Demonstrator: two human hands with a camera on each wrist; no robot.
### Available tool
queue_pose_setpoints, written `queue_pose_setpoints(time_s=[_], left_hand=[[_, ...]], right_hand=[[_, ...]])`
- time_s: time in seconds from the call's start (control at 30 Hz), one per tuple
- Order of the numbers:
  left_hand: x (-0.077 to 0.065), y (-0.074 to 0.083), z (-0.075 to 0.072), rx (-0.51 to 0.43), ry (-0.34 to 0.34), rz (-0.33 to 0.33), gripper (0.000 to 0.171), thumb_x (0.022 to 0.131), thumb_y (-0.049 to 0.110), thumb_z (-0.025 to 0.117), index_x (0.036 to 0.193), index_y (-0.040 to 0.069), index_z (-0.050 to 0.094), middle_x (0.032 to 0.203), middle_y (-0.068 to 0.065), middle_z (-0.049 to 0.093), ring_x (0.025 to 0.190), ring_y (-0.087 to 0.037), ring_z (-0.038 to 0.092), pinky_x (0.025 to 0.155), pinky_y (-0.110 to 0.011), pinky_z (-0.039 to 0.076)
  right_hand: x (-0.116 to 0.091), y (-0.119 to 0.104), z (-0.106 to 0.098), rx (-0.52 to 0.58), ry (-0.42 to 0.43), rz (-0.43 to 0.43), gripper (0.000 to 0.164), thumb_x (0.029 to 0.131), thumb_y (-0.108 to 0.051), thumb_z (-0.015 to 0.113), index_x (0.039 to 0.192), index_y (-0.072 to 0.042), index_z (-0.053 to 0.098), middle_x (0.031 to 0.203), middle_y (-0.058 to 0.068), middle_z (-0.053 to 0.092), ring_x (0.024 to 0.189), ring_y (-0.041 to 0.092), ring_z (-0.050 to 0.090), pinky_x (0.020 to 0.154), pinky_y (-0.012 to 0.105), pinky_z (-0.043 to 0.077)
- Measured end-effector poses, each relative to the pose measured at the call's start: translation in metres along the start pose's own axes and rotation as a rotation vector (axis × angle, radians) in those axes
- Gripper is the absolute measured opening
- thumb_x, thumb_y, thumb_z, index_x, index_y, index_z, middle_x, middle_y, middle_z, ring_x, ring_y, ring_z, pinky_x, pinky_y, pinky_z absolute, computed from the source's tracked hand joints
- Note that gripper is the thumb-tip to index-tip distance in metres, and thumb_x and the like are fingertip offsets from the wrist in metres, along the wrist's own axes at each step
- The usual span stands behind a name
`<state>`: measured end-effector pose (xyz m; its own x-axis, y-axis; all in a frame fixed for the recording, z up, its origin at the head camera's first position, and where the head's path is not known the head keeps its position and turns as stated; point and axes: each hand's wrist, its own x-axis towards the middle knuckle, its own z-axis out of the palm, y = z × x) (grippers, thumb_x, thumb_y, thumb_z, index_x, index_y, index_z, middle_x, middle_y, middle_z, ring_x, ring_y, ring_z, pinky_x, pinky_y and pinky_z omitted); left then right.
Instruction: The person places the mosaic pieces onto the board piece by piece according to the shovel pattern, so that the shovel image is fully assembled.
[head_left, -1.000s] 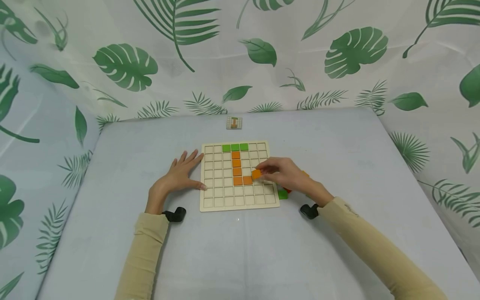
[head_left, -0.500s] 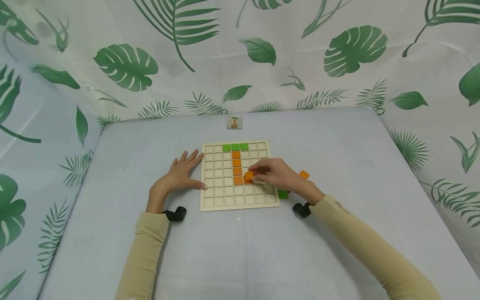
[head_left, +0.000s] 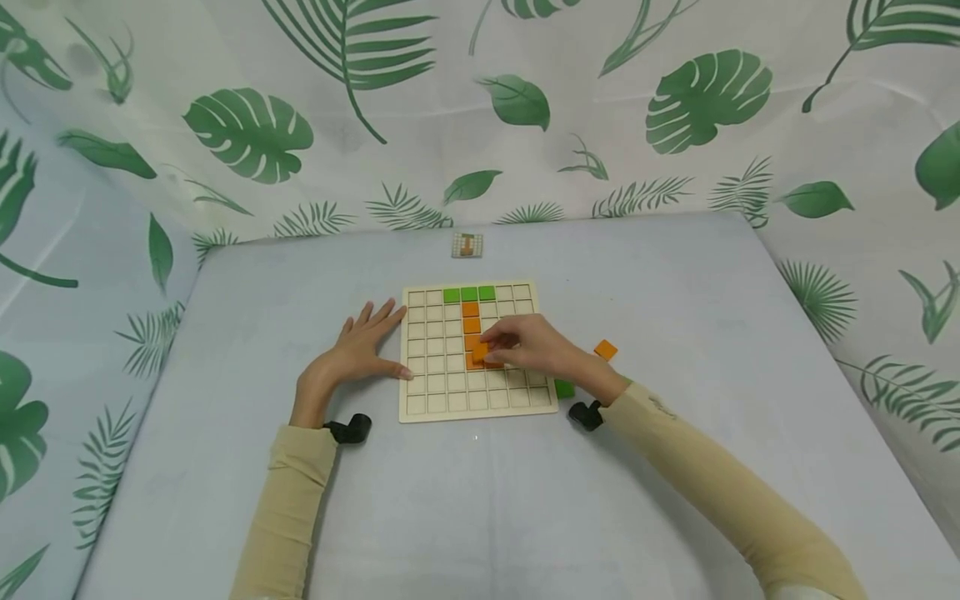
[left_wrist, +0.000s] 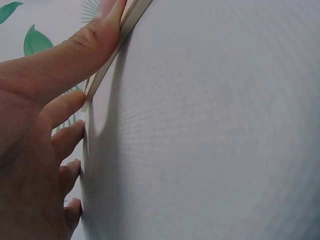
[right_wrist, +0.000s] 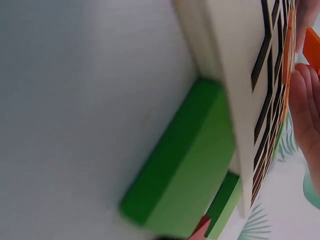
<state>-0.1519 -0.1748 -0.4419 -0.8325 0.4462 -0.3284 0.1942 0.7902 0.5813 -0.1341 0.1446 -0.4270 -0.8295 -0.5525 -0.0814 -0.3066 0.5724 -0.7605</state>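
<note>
Fingers (left_wrist: 65, 108) spread, gripping nothing, your left hand (head_left: 360, 350) touches the left edge of the gridded board (head_left: 437, 384), over whose orange column (head_left: 470, 326) an orange tile (head_left: 479, 351) is pinched in your right hand (head_left: 529, 343), a green tile (head_left: 564, 389) at the board's right edge and another orange tile (head_left: 606, 350) farther right.

On our pale worktop (head_left: 480, 517) we see a board (head_left: 437, 384), a card (head_left: 467, 245) beyond it, an orange tile (head_left: 606, 350) apart to its right, and two green tiles (right_wrist: 187, 160) just beside the board's right edge.
</note>
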Motion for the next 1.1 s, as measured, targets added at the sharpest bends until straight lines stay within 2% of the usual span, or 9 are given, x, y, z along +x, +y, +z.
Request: queue_pose_setpoints(time_s=[0.4, 0.93, 1.1], left_hand=[[0.0, -0.001, -0.001, -0.002, 0.0, 0.007, 0.111, 0.083, 0.04, 0.084, 0.166, 0.012, 0.016, 0.174, -0.014, 0.004, 0.159, -0.041, -0.011, 0.126, -0.063, -0.008], [0.002, 0.001, -0.001, 0.0, -0.017, -0.015, 0.113, 0.083, 0.043, 0.084, 0.167, 0.014, 0.015, 0.175, -0.011, 0.001, 0.159, -0.038, -0.013, 0.127, -0.06, -0.01], [0.002, 0.0, -0.001, 0.006, -0.019, -0.018, 0.113, 0.083, 0.044, 0.084, 0.167, 0.014, 0.014, 0.175, -0.01, 0.001, 0.159, -0.038, -0.013, 0.127, -0.06, -0.011]], right_hand=[[0.013, -0.012, 0.01, -0.006, -0.049, -0.059, 0.025, 0.092, -0.013, 0.078, 0.115, -0.001, 0.075, 0.106, 0.007, 0.076, 0.091, 0.015, 0.069, 0.085, 0.027, 0.06], [0.028, -0.026, 0.021, -0.176, -0.091, -0.103, 0.023, 0.091, -0.011, 0.078, 0.111, 0.001, 0.076, 0.102, 0.008, 0.076, 0.086, 0.014, 0.066, 0.081, 0.025, 0.058], [0.03, -0.03, 0.022, -0.2, -0.108, -0.091, 0.023, 0.092, -0.01, 0.078, 0.111, 0.002, 0.076, 0.102, 0.008, 0.076, 0.087, 0.014, 0.065, 0.081, 0.024, 0.057]])
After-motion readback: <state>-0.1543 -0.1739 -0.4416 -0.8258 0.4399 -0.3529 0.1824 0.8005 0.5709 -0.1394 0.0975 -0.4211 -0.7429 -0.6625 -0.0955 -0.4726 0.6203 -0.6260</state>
